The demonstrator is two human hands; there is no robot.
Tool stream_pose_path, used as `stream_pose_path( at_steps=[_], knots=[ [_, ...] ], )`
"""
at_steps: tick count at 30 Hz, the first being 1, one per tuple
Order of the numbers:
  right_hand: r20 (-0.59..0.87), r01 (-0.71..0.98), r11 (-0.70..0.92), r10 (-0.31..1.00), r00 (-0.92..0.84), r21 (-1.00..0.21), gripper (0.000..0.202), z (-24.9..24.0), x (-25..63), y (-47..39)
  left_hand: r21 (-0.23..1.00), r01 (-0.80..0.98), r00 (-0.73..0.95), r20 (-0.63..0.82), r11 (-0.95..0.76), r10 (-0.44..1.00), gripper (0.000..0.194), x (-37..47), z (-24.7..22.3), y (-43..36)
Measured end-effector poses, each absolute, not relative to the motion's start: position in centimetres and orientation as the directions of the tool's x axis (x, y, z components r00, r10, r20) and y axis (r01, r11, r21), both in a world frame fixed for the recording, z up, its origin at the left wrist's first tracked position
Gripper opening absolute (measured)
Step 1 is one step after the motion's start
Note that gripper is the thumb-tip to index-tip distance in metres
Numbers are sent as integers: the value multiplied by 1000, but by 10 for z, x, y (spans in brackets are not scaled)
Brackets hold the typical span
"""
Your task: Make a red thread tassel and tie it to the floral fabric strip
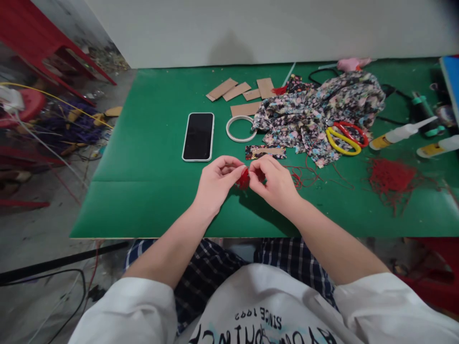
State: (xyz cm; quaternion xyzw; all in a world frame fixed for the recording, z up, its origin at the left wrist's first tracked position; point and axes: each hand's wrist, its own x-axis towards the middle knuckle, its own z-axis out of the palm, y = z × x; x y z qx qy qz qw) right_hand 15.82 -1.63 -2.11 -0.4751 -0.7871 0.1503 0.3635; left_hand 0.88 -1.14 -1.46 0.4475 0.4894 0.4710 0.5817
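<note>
Near the front of the green table, my left hand (219,180) pinches a small bundle of red thread (243,179) between thumb and fingers. Just to its right, my right hand (271,182) is closed in a pinch at the bundle's right side; what its fingertips hold is too small to make out. Loose red thread (297,178) trails on the table beyond my right hand. Behind the hands lies a floral strip with cardboard (266,152), and a roll of white tape (227,129) rests behind that.
A phone (198,137) lies left of the tape. Cardboard pieces (222,89) are at the back. Floral cloth (304,112), scissors (343,141), glue bottles (396,134) and a red thread pile (392,177) occupy the right side. The table's front edge (150,237) is near my forearms.
</note>
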Motion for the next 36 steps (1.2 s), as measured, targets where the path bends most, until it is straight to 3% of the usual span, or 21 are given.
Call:
stream_pose_path(
  at_steps=[10,16,21,28,32,36],
  knots=[
    [422,647,478,870,-255,-594,6,-22,161,-14,979,-87,165,-170,186,971,28,11,-14,-14],
    [412,629,477,873,-260,-614,6,-22,162,-13,982,-48,170,-170,181,971,24,10,-16,-13],
    [465,650,527,837,-288,-547,7,-23,161,-13,985,135,158,-129,108,979,20,9,-17,-12],
    [537,676,585,781,-320,-448,10,-25,159,-14,879,459,126,80,-130,989,8,10,-15,-16],
    [548,672,602,766,-336,-431,11,-24,160,-14,887,438,120,103,-145,987,5,8,-15,-15],
    [545,657,608,767,-340,-446,12,-21,162,-14,949,302,166,38,-87,985,9,6,-17,-13]
  ],
)
